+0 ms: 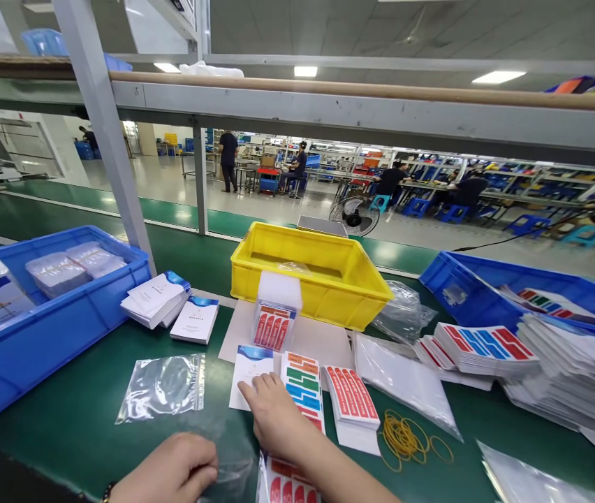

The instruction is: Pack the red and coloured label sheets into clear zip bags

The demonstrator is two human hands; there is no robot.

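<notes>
My right hand lies over a white booklet with a blue top edge, its fingers bent and closed at the booklet's lower right corner. Just right of those fingers is a sheet of orange, green and blue stickers, partly under the hand. My left hand is at the bottom edge, its fingers curled together at a thin clear plastic bag. Below my right wrist, a sheet with red stickers is partly hidden by the forearm. A flat clear zip bag rests on the green bench, left of the booklet.
Stacked booklets stand beside a blue bin. A yellow bin is at the back, with a blue bin to the right. Red sticker sheets, rubber bands and paper stacks lie rightward. A shelf beam crosses above.
</notes>
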